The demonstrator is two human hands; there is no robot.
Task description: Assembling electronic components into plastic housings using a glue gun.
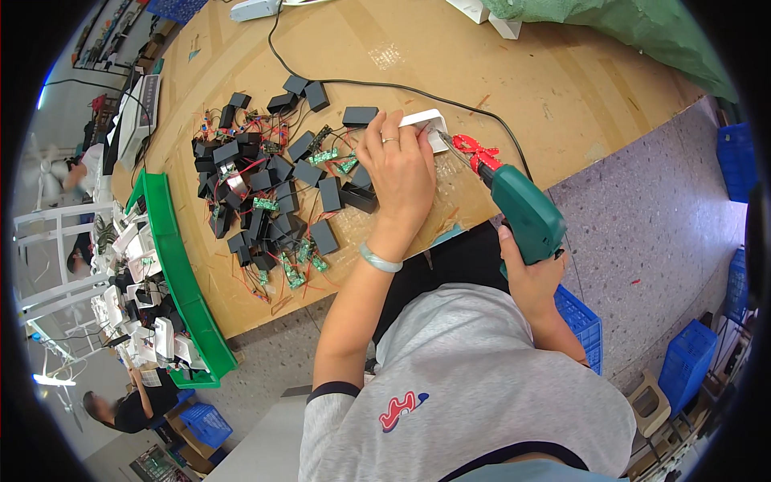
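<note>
My left hand [395, 165], a ring on one finger and a pale bangle at the wrist, holds a small white plastic casing [426, 120] against the table, fingers closed on its near side. My right hand [530, 269] grips the handle of a green glue gun [526, 209] with red wrapping round its front. The gun's thin metal nozzle points into the casing's open side; whether it touches is too small to tell. Left of my left hand lies a heap of black boxes [309, 174], green circuit boards [265, 204] and red wires.
A black cable [385, 83] crosses the cardboard-covered table [265, 40]. A green tray [181, 281] of white parts stands left. Green cloth [610, 32] covers the far right corner. Blue crates [687, 361] stand on the floor; another person [132, 406] is at lower left.
</note>
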